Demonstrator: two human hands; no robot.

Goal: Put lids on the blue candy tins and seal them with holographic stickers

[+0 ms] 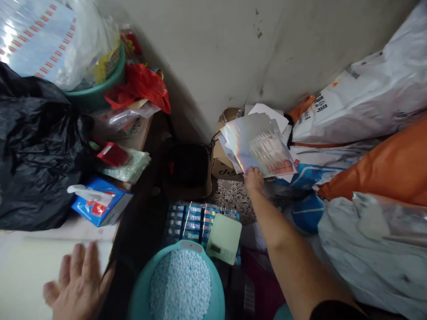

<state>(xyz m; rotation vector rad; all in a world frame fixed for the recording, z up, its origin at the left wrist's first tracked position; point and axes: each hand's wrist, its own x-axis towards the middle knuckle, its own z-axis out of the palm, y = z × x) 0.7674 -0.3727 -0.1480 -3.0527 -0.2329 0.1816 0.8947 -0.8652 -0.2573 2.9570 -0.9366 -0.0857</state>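
Observation:
My left hand (76,282) lies flat with its fingers spread on a pale sheet (26,262) at the table's edge; it holds nothing. At arm's length, my right hand (254,180) grips the near edge of a shiny silver sheet (260,142) that throws a rainbow gleam. Beneath this sheet, white papers (268,111) fan out over a cardboard box (223,166). The right thumb is mostly hidden. A teal basin (218,284) full of small pale-blue pellets (182,284) stands between my arms, with a light green kitchen scale (224,238) beside it.
Packs with shiny strips (183,222) lie behind the basin. On the left table are a black plastic bag (36,151), a blue tissue pack (102,202) and a red box (112,154). White sacks (360,98) and an orange sack (383,164) crowd the right. A dark bin (187,169) stands near the wall.

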